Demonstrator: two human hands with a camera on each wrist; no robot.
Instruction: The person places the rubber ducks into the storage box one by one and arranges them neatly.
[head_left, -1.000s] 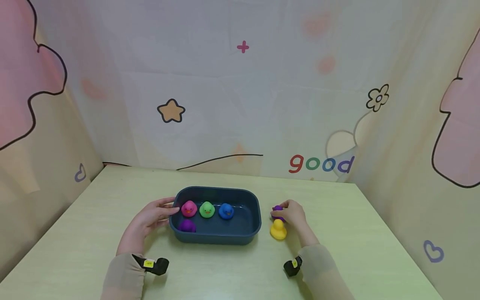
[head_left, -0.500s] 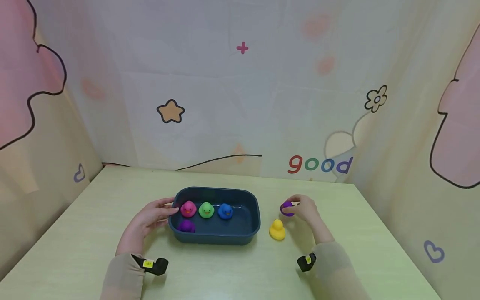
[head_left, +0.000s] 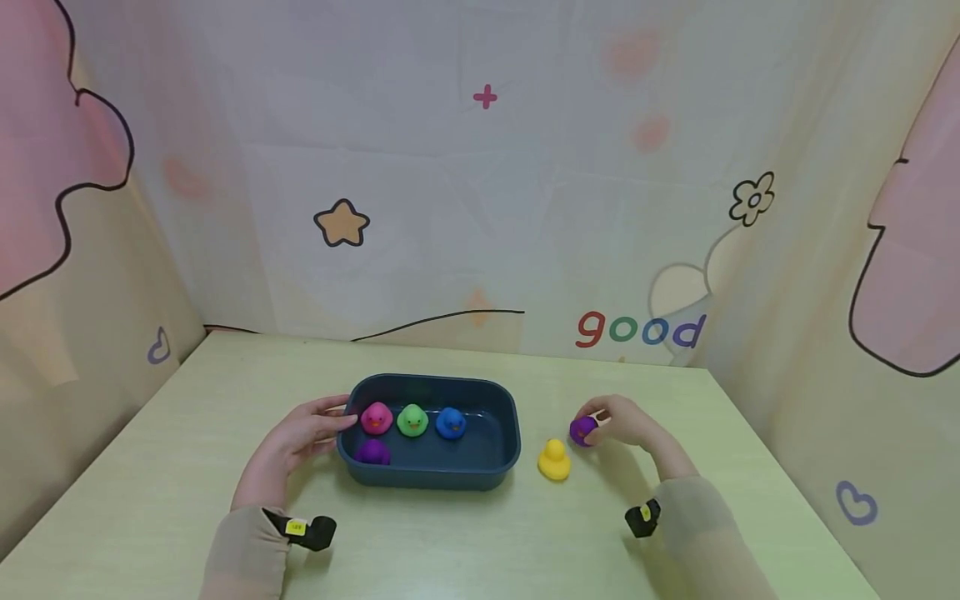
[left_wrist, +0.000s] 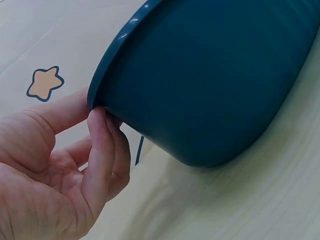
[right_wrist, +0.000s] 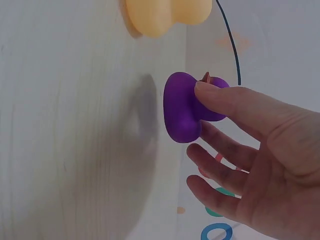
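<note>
A purple rubber duck (head_left: 582,432) is pinched between thumb and fingers of my right hand (head_left: 624,419). In the right wrist view this duck (right_wrist: 180,111) hangs just off the tabletop, its shadow falling to one side. My left hand (head_left: 302,430) grips the left end of a dark blue basin (head_left: 427,477), thumb over the rim and fingers bent beneath it. Inside the basin sit a pink duck (head_left: 377,419), a green duck (head_left: 412,422) and a blue duck (head_left: 451,424) in a row. Another purple duck (head_left: 373,452) lies in front of the pink one, partly hidden by the near wall.
A yellow duck (head_left: 554,461) stands on the pale table (head_left: 450,542) between the basin and my right hand. A printed cloth (head_left: 420,167) with a star and the word "good" hangs behind and along the sides.
My right hand has carried the purple duck rightward, away from behind the yellow duck, and turned it a little. My left hand and the basin have stayed in place.
</note>
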